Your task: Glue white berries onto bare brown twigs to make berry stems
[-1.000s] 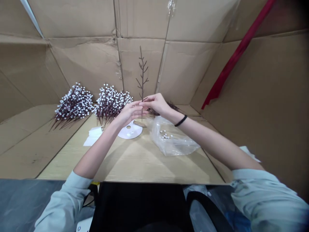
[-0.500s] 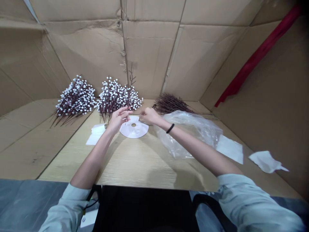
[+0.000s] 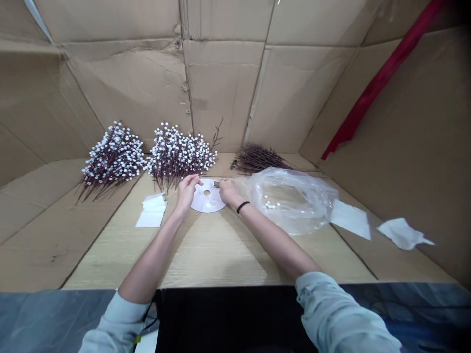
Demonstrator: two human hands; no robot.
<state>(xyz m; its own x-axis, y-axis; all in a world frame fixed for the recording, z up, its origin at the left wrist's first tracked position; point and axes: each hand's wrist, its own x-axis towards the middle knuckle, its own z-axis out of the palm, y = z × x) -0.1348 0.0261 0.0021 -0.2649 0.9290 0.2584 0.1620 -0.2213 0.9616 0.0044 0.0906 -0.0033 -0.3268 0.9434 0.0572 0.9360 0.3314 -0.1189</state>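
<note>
My left hand (image 3: 187, 192) is closed at the left edge of a round white disc (image 3: 204, 203) with a hole in its middle. From its fingertips a bare brown artificial twig (image 3: 217, 135) leans up to the right; its lower stem is hard to see. On the disc's right side, my right hand (image 3: 228, 191) has its fingers pressed together. Something small and dark shows at those fingertips, too small to name. Just behind my left hand lies a bunch of berry-tipped twigs (image 3: 180, 149).
Another bunch of white-berried twigs (image 3: 114, 157) lies at the far left. Bare twigs (image 3: 259, 158) are heaped at the back right. A clear plastic bag (image 3: 312, 201) with several white berries (image 3: 271, 205) is right of my hands. White paper (image 3: 151, 211) lies left; cardboard walls (image 3: 224, 93) enclose the table.
The twig has tipped from upright to leaning right. My left hand's fingers have drawn together, and my right hand has come down onto the disc's right side. The bag's berries now show.
</note>
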